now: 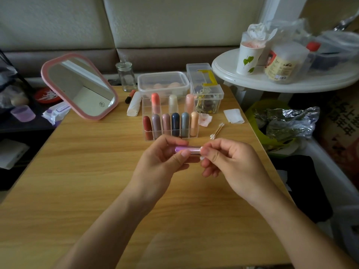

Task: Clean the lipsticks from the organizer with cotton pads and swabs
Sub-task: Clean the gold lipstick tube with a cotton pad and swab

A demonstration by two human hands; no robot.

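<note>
A glossy metallic pink-purple lipstick tube [189, 149] lies level between both hands. Just beyond them, a clear acrylic organizer [145, 107] holds nine capsule-shaped lipsticks: six in front, three behind. Past the right hand [229, 160] lie a small bunch of loose cotton swabs [217, 131] and two cotton pads [233, 115]. The left hand [161, 162] grips the tube, thumb on top. The right, fingers curled, pinches a white-tipped cotton swab [202, 158] at the tube's end.

A metallic pink lipstick [187, 149] is held level above the bench [97, 162] in the left hand [165, 158], and the right hand [227, 160] pinches a white cotton piece [202, 158] at its end. Behind, a clear organizer [147, 105] holds nine upright lipsticks [175, 124], with swabs [217, 131] and a stained cotton pad [205, 119] beside it
</note>
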